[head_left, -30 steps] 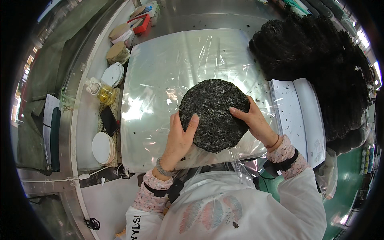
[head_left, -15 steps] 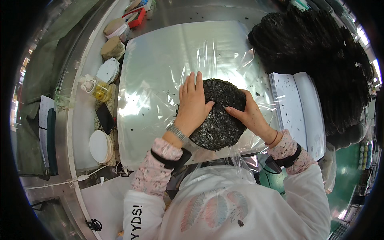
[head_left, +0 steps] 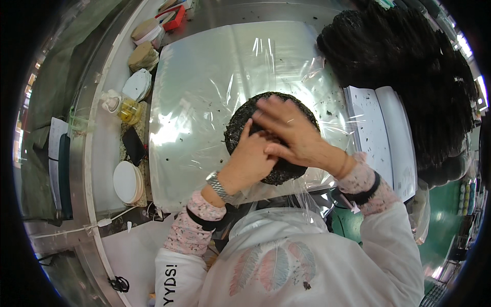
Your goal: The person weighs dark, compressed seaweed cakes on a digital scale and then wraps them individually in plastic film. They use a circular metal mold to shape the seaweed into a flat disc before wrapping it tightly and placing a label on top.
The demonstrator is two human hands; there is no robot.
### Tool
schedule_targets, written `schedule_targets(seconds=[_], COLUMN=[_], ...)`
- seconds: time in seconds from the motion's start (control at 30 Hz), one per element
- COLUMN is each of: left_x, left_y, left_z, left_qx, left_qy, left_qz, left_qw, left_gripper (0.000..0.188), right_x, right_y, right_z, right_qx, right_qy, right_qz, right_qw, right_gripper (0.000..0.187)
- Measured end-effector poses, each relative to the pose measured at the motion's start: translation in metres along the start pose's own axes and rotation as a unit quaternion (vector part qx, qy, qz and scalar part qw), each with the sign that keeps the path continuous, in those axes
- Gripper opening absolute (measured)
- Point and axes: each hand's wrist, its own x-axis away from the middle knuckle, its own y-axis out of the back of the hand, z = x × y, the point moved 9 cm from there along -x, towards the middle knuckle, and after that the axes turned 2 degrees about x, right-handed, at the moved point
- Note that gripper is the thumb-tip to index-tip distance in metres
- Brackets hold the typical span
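Note:
A round, flat cake of black dried seaweed (head_left: pixel 237 127) lies on clear plastic sheets (head_left: pixel 194 87) in front of me. My left hand (head_left: pixel 248 159) is over its lower left side, index finger stretched out; its other fingers are partly covered. Across the top of the cake reaches my right hand (head_left: pixel 295 134), fingers extended and slightly blurred, thumb close to the left hand. Neither hand grips the cake. Much of its middle is hidden beneath them.
A tall heap of black seaweed (head_left: pixel 399 61) stands at the right, beside white sheets (head_left: pixel 371 123) dotted with flakes. Along the left edge sit a bottle of yellow liquid (head_left: pixel 130 111), a black phone (head_left: pixel 134 148) and white discs (head_left: pixel 126 182). Black crumbs dot the plastic.
My right hand has left the cake's right edge and swept left over its top. The left hand has dropped lower, off the upper left side. The cake sits slightly farther left.

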Motion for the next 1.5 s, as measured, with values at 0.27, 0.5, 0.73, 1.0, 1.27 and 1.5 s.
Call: schedule_targets(seconds=[0.27, 0.5, 0.73, 1.0, 1.27, 1.5], left_x=[0.025, 0.016, 0.011, 0.004, -0.036, -0.03], left_y=[0.019, -0.009, -0.004, -0.028, 0.007, -0.007], left_z=[0.019, 0.024, 0.025, 0.034, 0.057, 0.057], left_qx=[-0.062, -0.152, -0.11, -0.123, -0.143, -0.213], left_qy=[-0.025, 0.014, 0.024, 0.048, 0.04, 0.009], left_qz=[-0.036, 0.071, 0.032, 0.069, -0.016, 0.002], left_qw=[0.997, 0.986, 0.993, 0.989, 0.989, 0.977], left_gripper=[0.018, 0.005, 0.021, 0.016, 0.069, 0.06], right_x=[0.01, 0.014, 0.016, 0.019, 0.022, 0.027], right_y=[-0.051, -0.065, -0.075, -0.08, -0.08, -0.095], right_z=[0.002, -0.006, -0.013, -0.013, -0.008, -0.013], right_qx=[0.048, 0.086, 0.047, 0.065, 0.061, 0.045], right_qy=[0.002, 0.007, 0.001, -0.009, -0.012, -0.034], right_qz=[0.083, 0.122, 0.137, 0.193, 0.175, 0.239], right_qw=[0.995, 0.989, 0.989, 0.979, 0.983, 0.969], right_gripper=[0.077, 0.081, 0.083, 0.079, 0.083, 0.087])
